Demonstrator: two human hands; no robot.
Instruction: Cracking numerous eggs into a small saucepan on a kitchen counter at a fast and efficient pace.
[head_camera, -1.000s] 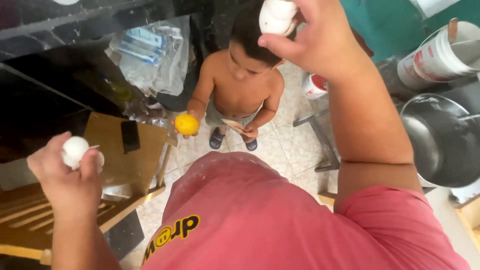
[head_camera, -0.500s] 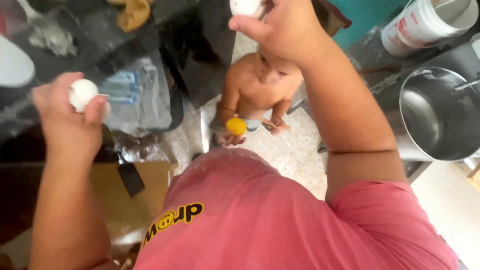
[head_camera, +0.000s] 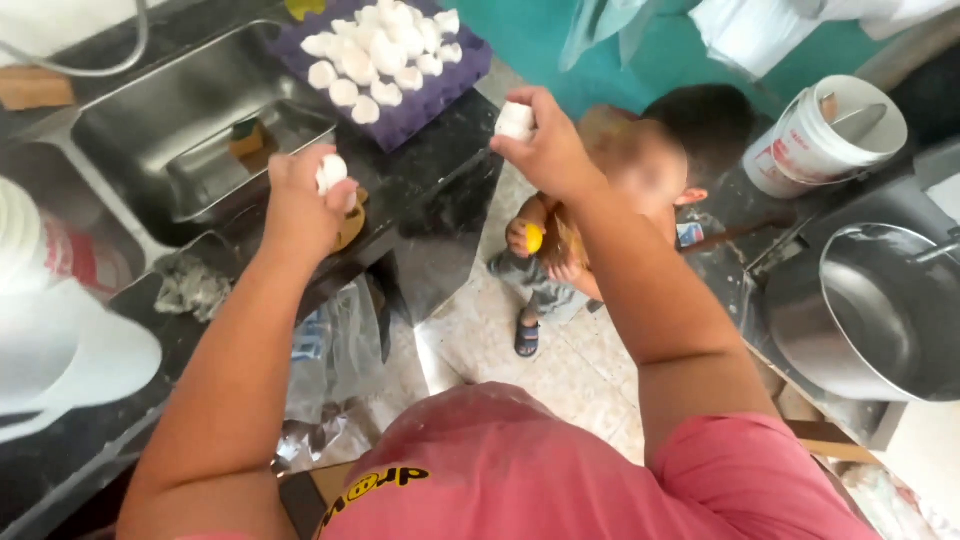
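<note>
My left hand (head_camera: 300, 205) is closed around a white eggshell piece (head_camera: 331, 170), held over the dark counter beside the steel sink (head_camera: 130, 140). Raised over the floor gap, my right hand (head_camera: 545, 150) pinches another white eggshell piece (head_camera: 515, 120). Beyond both hands a purple egg tray (head_camera: 440, 90) piled with several empty white shells rests on the counter's far end. Below my right arm stands a small child (head_camera: 600, 200) holding a yellow ball (head_camera: 535, 238).
A large steel bowl (head_camera: 880, 310) sits at the right, with a white bucket (head_camera: 820, 140) behind it. White plastic lids (head_camera: 60, 340) lie at the left edge. A clear plastic bag (head_camera: 335, 345) hangs off the counter front. Tiled floor (head_camera: 560, 370) shows between the counters.
My view has tilted up, bringing the sink and egg tray into sight. Both hands have moved forward toward the tray, each keeping its eggshell piece. The child stays below.
</note>
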